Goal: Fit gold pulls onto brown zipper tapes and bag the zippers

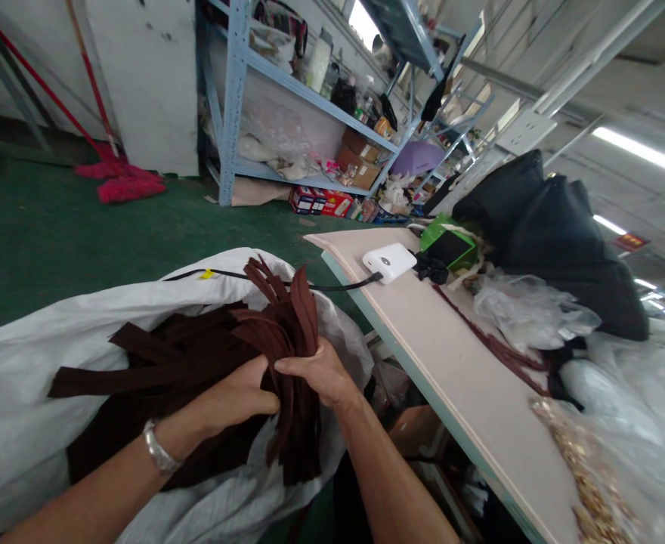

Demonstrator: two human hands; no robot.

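Note:
A bundle of dark brown fabric strips point(290, 325) is gathered between my two hands, its ends fanning out above and hanging down below. My right hand point(322, 372) is closed around the bundle from the right, thumb across the front. From the left, my left hand point(248, 391) grips the same bundle, with its fingers partly hidden behind the strips. Both hands are over the mouth of a large white sack point(32, 325). More brown strips point(168, 355) lie loosely in the sack, some sticking out to the left.
On the right, a pale table point(417, 332) bears a white power bank point(389, 261), whose black cable crosses the sack behind the bundle. Clear plastic bags point(530, 310) and gold-coloured small parts point(587, 468) lie there too. Blue shelving point(233, 106) and pink mops point(120, 177) stand beyond.

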